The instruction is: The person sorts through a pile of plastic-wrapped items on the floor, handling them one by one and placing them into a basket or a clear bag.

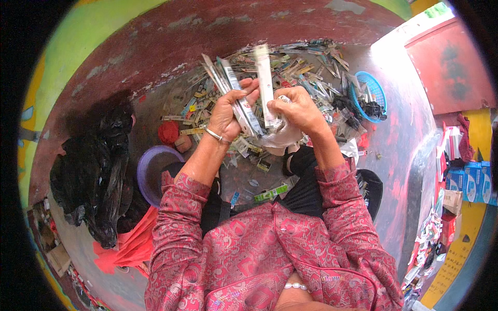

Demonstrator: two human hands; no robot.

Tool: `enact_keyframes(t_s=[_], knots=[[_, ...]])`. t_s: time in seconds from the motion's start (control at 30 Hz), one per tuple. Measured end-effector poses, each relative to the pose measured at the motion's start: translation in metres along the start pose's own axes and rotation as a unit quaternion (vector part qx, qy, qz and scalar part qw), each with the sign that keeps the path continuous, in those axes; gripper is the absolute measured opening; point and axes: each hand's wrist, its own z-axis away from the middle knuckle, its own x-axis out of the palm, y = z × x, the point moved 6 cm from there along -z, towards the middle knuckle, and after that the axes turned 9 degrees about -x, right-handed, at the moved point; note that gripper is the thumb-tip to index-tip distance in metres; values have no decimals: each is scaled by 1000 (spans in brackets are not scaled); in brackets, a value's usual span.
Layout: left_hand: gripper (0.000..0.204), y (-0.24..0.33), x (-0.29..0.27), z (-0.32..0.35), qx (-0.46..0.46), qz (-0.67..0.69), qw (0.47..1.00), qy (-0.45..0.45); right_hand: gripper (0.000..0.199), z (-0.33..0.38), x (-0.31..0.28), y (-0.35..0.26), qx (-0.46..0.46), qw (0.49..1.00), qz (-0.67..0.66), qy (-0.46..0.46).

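Observation:
My left hand, with a bangle at the wrist, is closed around a bundle of long narrow packages. They fan out at the top, and one carries a barcode. My right hand grips a long white narrow package, upright and slightly blurred, with its thumb pressed on the side. Crumpled clear plastic hangs below the right hand, between both hands; whether the right fingers also hold it I cannot tell. Beyond the hands, a wide heap of similar narrow packages covers the floor.
A blue plastic basket with some items stands right of the heap. At left are a purple basin, black plastic bags and red cloth. A green package lies between my legs. Blue boxes stand at far right.

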Motion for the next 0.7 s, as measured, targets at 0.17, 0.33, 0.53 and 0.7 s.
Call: enact_keyframes(t_s=[0.17, 0.33, 0.53, 0.7], knots=[[35, -11, -1, -8, -14, -58, 998, -13, 22, 5, 19, -30, -94, 921, 378, 22], [38, -25, 4, -5, -49, -129, 989, 54, 23, 6, 32, -28, -102, 903, 403, -106], [40, -19, -18, -5, -114, -84, 989, 52, 28, 4, -25, -30, -90, 996, 21, 10], [30, -34, -3, 1, -147, -123, 981, 29, 16, 9, -12, -54, -282, 895, 230, 260]])
